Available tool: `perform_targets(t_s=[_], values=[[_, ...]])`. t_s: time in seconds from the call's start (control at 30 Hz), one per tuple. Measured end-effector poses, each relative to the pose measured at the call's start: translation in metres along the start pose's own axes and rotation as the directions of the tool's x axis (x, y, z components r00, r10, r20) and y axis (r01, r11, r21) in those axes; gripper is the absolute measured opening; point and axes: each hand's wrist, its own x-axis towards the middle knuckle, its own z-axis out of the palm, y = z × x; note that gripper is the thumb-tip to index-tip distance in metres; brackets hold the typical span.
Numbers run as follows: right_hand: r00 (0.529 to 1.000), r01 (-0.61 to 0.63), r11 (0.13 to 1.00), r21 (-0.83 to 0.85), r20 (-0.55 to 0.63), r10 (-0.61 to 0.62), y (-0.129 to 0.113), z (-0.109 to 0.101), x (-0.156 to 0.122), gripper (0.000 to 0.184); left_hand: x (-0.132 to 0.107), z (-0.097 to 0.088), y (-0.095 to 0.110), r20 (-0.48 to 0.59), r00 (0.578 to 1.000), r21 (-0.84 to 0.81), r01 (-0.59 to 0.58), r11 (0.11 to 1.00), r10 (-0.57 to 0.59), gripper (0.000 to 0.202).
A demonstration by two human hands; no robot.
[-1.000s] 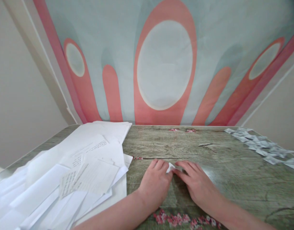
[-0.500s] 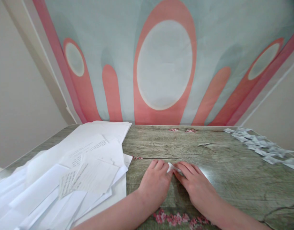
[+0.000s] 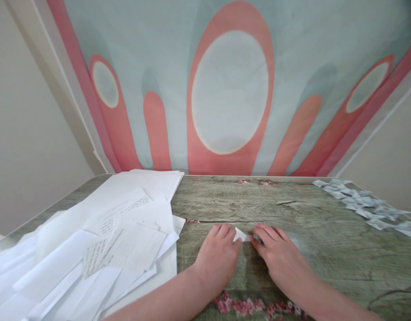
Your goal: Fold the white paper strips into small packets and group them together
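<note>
A small folded strip of white paper point(image 3: 242, 236) lies on the wood-patterned table between my two hands. My left hand point(image 3: 219, 252) holds its left end, with thumb and fingers closed over it. At the other end, my right hand point(image 3: 275, 249) presses the strip with its fingertips close together. Part of the paper is hidden beneath the fingers of both hands.
Loose white sheets and printed slips point(image 3: 131, 243) cover the table's left side. Several small folded paper pieces point(image 3: 366, 203) lie in rows at the far right. A wall panel point(image 3: 230, 165) with pink shapes stands behind the table's back edge point(image 3: 212, 176).
My right hand has slid slightly to the right along the strip, so more white paper shows between the hands. My left hand has stayed nearly in place.
</note>
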Motion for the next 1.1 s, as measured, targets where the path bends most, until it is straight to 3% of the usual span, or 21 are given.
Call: perform_targets(t_s=[0.43, 0.63, 1.1], values=[[0.999, 0.015, 0.997, 0.079, -0.036, -0.013, -0.005, 0.011, 0.0, 0.027, -0.002, -0.005, 0.001, 0.013, 1.0, -0.006, 0.021, 1.0, -0.021, 0.026], [0.999, 0.02, 0.996, 0.09, -0.036, -0.017, -0.005, 0.01, 0.001, 0.025, 0.0, 0.0, 0.007, -0.004, 1.0, 0.076, 0.009, 0.997, -0.008, 0.022], [0.999, 0.047, 0.999, 0.022, -0.017, -0.047, -0.006, 0.011, 0.001, 0.024, -0.004, -0.002, 0.011, 0.091, 0.996, 0.241, -0.014, 0.971, -0.008, 0.018]])
